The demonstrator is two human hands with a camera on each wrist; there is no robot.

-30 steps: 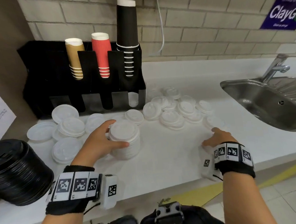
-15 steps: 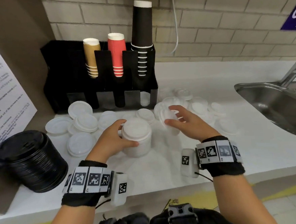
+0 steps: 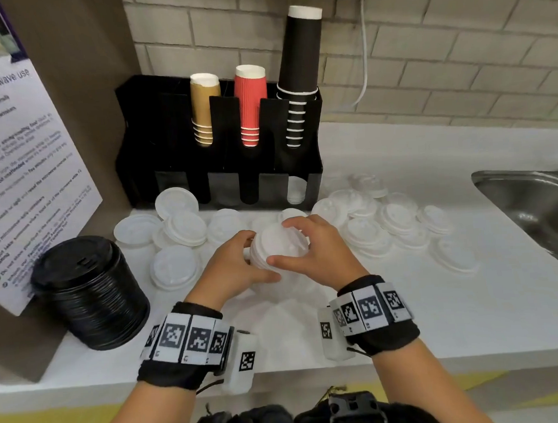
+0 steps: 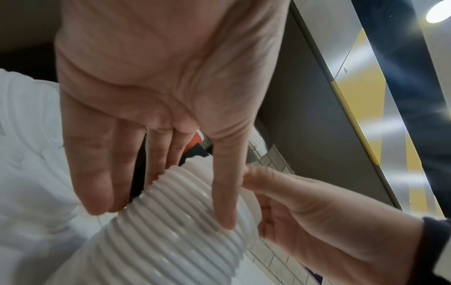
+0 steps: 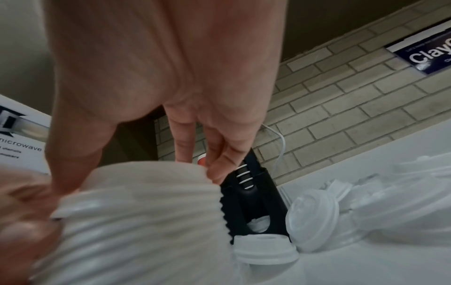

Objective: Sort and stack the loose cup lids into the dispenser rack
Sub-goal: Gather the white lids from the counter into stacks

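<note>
White lid stack [image 3: 275, 249] half-hidden by hands

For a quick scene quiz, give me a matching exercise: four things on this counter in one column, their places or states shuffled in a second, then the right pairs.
Things:
1. white lid stack
2. black lid stack
3. black paper cups
4. red paper cups

Places or states:
A. tallest column, at the rack's right end
B. held between left hand and right hand
C. on the counter's left, untouched
D. in the rack between the brown cups and the black cups

Pairs: 1-B, 2-C, 3-A, 4-D
</note>
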